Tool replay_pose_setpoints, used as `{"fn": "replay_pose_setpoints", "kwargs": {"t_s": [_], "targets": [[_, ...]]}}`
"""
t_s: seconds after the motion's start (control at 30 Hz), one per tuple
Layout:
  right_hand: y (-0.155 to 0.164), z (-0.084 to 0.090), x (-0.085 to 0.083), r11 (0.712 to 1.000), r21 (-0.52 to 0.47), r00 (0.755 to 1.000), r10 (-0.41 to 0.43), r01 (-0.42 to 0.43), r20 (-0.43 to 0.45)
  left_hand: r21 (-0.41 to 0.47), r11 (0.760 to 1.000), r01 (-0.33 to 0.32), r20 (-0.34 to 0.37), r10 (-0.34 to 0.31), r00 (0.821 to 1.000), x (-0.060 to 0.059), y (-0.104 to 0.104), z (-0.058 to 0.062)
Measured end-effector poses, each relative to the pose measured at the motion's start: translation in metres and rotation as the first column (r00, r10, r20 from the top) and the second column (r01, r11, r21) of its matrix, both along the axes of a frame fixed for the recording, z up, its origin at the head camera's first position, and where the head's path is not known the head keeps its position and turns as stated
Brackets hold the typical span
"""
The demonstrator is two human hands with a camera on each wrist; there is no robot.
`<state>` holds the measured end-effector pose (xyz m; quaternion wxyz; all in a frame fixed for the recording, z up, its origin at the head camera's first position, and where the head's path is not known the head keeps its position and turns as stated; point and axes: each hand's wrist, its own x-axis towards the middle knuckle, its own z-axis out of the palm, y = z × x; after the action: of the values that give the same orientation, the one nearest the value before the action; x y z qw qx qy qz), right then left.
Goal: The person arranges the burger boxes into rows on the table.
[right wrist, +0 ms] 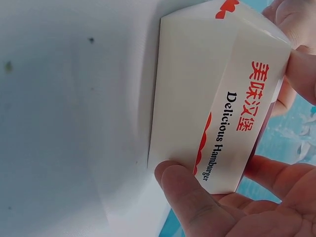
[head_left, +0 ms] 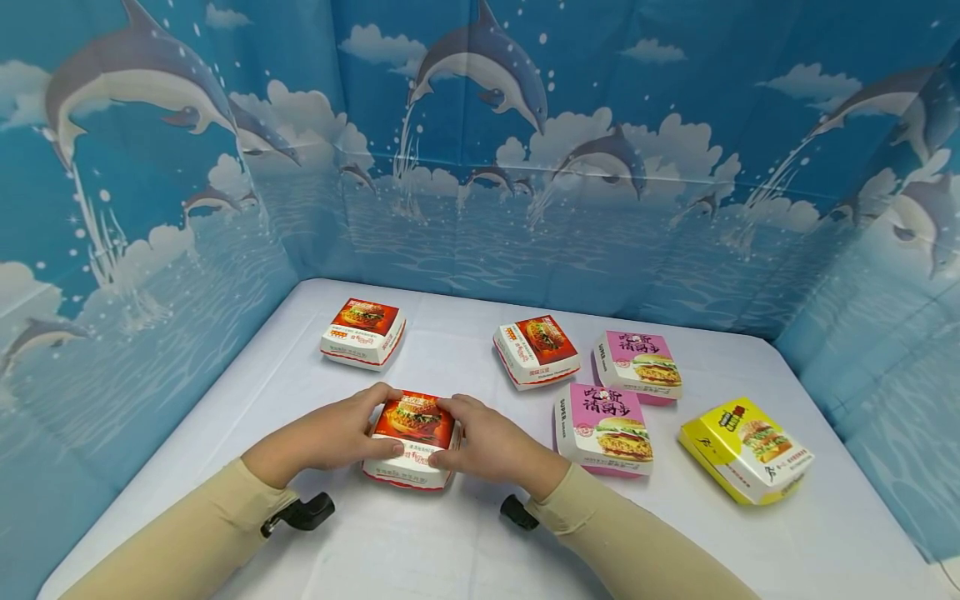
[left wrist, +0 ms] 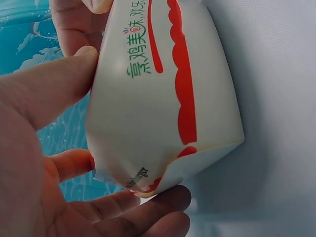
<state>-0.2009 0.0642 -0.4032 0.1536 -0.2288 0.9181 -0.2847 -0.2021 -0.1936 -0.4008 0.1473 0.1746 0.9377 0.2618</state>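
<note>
A red and white hamburger box [head_left: 412, 446] sits closed on the table between my two hands. My left hand [head_left: 341, 433] grips its left side, thumb on the near part of the lid and other fingers around the far corner. From the other side my right hand [head_left: 491, 442] holds it the same way. In the left wrist view the white wall of the hamburger box [left wrist: 143, 108] shows a red scalloped stripe. The right wrist view shows red and black lettering on the hamburger box [right wrist: 222, 113], with fingertips against its edges.
Two more red and white boxes stand behind, one at left [head_left: 363, 333] and one at centre [head_left: 536, 352]. To the right are a far pink box [head_left: 639, 367], a near pink box [head_left: 604, 429] and a yellow box [head_left: 746, 450]. A dolphin-printed curtain [head_left: 480, 233] encloses the white table [head_left: 420, 550].
</note>
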Motion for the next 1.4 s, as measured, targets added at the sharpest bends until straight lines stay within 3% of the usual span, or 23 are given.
{"fn": "replay_pose_setpoints", "kwargs": {"t_s": [0.23, 1.4], "targets": [[0.0000, 0.0022, 0.0006, 1.000, 0.002, 1.000, 0.002, -0.002, 0.013, 0.054, 0.999, -0.001, 0.049, -0.001, 0.999, 0.0003, -0.0036, 0.0027], [0.0001, 0.0087, 0.0066, 0.999, 0.035, 0.999, -0.025, 0.023, 0.040, 0.054, 0.998, -0.018, 0.059, 0.015, 0.998, 0.0004, -0.0051, 0.0029]]}}
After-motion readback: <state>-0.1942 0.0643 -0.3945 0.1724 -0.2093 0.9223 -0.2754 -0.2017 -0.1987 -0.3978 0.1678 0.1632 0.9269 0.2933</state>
